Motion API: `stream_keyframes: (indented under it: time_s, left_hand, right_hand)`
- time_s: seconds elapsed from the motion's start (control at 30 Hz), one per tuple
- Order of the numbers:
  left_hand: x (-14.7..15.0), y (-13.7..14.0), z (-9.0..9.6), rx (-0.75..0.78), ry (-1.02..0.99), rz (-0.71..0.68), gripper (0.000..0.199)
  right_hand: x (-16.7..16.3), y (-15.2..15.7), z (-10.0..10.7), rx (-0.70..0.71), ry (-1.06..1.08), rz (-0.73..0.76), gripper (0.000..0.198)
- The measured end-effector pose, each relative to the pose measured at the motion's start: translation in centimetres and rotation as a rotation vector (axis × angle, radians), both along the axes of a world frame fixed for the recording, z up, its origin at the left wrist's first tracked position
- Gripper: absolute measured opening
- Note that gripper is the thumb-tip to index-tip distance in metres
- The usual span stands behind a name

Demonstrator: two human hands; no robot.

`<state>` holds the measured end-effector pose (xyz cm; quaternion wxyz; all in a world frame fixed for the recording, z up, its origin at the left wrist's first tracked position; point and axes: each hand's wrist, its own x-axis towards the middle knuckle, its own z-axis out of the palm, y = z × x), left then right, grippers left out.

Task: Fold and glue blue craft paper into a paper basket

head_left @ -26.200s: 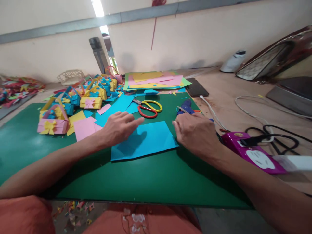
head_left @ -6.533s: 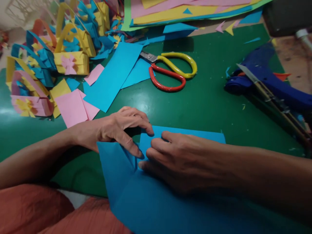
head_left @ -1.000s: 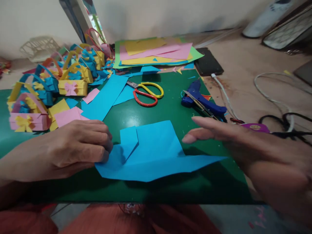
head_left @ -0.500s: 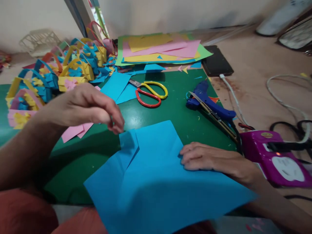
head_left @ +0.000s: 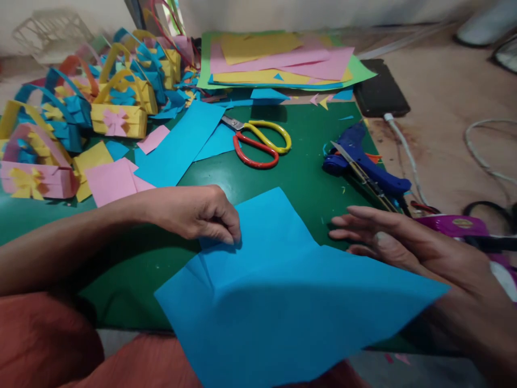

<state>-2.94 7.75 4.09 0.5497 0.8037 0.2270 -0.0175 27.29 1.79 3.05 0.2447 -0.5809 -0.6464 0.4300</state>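
A large sheet of blue paper (head_left: 299, 312), creased and partly folded, lies over the near edge of the green table and slopes toward my lap. My left hand (head_left: 210, 215) is closed at the sheet's upper left, its curled fingers gripping the folded part there. That hand covers part of the fold. To the right of the sheet, my right hand (head_left: 404, 242) is open with its fingers stretched out and holds nothing. The paper's right corner passes in front of its wrist.
Scissors (head_left: 258, 143) lie beyond the sheet, beside blue paper pieces (head_left: 181, 143). A blue glue gun (head_left: 363, 161) rests at right, near a phone (head_left: 382, 89) and a purple power strip (head_left: 456, 223). Small paper baskets (head_left: 121, 121) crowd the left. Stacked coloured paper (head_left: 278, 59) sits at the back.
My left hand has come down onto the sheet's upper left and closed there. My right hand has let go of the paper's right side and opened. The view has shifted slightly.
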Motion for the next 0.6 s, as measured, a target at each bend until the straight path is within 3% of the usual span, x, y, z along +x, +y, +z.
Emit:
stream_keyframes:
  time_s: [0.1,0.33,0.6]
  left_hand:
    - [0.3,-0.5,0.0,0.064,-0.017,-0.037,0.015]
    - [0.8,-1.0,-0.4,0.207,-0.068,-0.085,0.015]
    - [1.2,-1.3,-0.4,0.332,-0.032,-0.115,0.014]
  right_hand:
    - [-0.3,0.3,0.3,-0.072,0.036,0.092,0.031]
    - [-1.4,0.7,0.9,0.147,-0.056,0.416,0.016]
    - [-0.5,-0.1,0.6,0.103,0.001,0.463,0.02]
